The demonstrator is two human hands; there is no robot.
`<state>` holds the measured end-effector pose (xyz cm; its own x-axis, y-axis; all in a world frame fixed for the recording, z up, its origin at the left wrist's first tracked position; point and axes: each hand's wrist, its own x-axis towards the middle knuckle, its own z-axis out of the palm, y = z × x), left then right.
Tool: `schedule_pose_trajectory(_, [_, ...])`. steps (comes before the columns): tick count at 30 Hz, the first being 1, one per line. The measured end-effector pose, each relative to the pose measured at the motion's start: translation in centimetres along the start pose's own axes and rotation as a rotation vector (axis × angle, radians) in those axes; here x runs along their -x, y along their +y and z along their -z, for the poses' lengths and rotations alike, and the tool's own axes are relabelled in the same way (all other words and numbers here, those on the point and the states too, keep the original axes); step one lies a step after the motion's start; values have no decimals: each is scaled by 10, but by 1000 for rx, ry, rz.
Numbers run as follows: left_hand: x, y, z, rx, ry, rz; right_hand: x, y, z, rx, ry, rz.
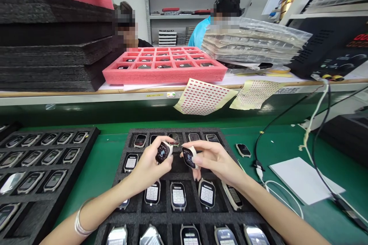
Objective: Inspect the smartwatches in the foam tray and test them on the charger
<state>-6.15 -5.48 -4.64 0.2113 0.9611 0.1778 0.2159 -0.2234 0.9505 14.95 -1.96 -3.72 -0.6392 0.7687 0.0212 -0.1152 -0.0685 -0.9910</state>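
Note:
My left hand point(149, 164) is closed round a small smartwatch body point(162, 152) with a lit dark screen. My right hand point(214, 159) pinches a second watch body point(189, 157), its screen also facing me. Both hands hover close together over a black foam tray point(138, 216) on the green bench. The tray's pockets hold several watch bodies point(178, 196), some with white lit screens. A silver bangle sits on my left wrist.
Another black tray point(66, 183) of watch bodies lies at left. One loose watch body point(243, 150), a white sheet point(304, 180) and cables point(316, 122) lie at right. A pink foam tray point(163, 74), stacked black foam and two seated people are beyond the raised shelf. Sticker sheets point(204, 97) hang from its edge.

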Motion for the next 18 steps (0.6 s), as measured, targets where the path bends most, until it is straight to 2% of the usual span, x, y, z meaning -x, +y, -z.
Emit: schedule_pose_trajectory(18, [0, -2, -1, 60, 13, 1, 0, -1, 1, -52, -21, 47])
